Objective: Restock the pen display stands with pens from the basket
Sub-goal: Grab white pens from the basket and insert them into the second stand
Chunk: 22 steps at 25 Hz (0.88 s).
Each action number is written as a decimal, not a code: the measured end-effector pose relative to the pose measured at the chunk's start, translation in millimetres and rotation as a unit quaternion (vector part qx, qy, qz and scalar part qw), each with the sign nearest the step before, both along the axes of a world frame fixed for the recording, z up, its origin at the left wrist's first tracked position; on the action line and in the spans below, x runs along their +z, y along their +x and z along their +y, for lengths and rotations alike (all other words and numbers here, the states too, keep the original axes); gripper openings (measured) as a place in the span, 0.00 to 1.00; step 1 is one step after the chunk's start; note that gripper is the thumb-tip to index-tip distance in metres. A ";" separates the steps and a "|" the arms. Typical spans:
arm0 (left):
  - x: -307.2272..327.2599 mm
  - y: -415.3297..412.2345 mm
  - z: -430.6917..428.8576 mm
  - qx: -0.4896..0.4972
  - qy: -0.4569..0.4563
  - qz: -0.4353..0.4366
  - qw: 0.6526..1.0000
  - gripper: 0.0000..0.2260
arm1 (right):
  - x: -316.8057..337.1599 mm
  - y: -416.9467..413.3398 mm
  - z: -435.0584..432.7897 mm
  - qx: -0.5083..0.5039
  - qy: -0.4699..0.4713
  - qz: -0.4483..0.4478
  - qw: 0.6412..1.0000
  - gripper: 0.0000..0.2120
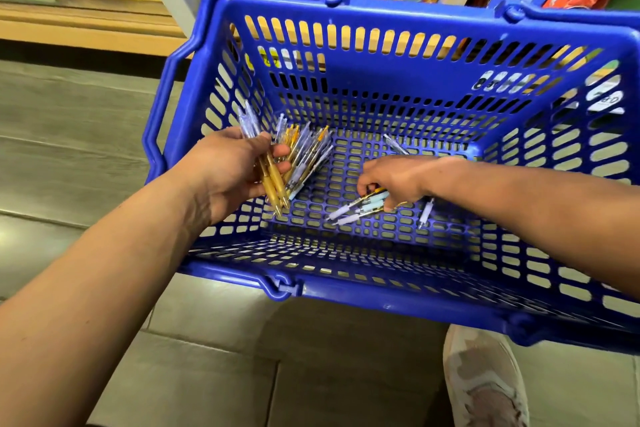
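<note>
Left grip [235, 170] clasps a fanned bundle of pens [277, 191] inside the basket [346, 293]; right grip [391, 180] curls around loose pens [346, 213] on its floor. Light, stiff, slick barrels will likely slide, so hold them mid-barrel, aligned.

L hand [228, 170] grips pen bunch [273, 180], yellow & lilac, inside blue basket [398, 55]. R hand [391, 177] curls fingers round loose pens [349, 211] on basket floor; single pen [425, 213] just beside.
</note>
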<state>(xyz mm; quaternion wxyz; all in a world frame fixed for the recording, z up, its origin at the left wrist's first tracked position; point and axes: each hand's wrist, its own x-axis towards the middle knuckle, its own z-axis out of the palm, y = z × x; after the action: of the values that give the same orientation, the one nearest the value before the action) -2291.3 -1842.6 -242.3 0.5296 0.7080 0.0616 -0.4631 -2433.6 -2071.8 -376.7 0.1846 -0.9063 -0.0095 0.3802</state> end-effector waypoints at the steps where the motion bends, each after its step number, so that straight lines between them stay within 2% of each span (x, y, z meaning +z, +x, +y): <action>1: 0.1 -0.3 -0.7 -0.003 -0.004 0.007 1.000 0.03 | 2.1 -3.0 -5.0 0.024 -0.013 -0.005 1.000 0.22; 10: 1.7 -5.9 -5.9 -0.037 -0.035 0.047 0.998 0.02 | 17.8 -16.8 -22.4 0.190 -0.106 -0.099 0.971 0.24; 12: 2.7 -4.3 -4.9 -0.033 -0.034 0.047 0.998 0.02 | 19.3 -14.8 -21.6 0.218 -0.107 -0.089 0.966 0.21; 14: 4.1 -2.4 -3.4 -0.029 -0.030 0.041 0.998 0.03 | 21.6 -9.0 -19.7 0.186 -0.105 -0.014 0.977 0.15; 16: 5.2 -0.6 -1.5 -0.028 -0.025 0.032 0.999 0.04 | 18.7 0.2 -12.9 0.100 -0.088 0.025 0.991 0.16; 19: 8.5 2.9 1.1 -0.015 -0.029 0.024 0.999 0.03 | 11.5 24.4 13.0 -0.055 -0.037 -0.089 0.994 0.17; 22: 12.8 5.5 0.2 -0.008 -0.044 0.026 0.999 0.02 | 3.1 49.6 51.9 -0.106 -0.021 -0.147 0.983 0.35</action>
<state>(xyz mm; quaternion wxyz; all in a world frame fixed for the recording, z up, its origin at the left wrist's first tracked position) -2285.9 -1842.3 -229.5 0.5546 0.6723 0.0499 -0.4879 -2384.0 -2019.9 -373.6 0.2013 -0.9518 0.0678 0.2213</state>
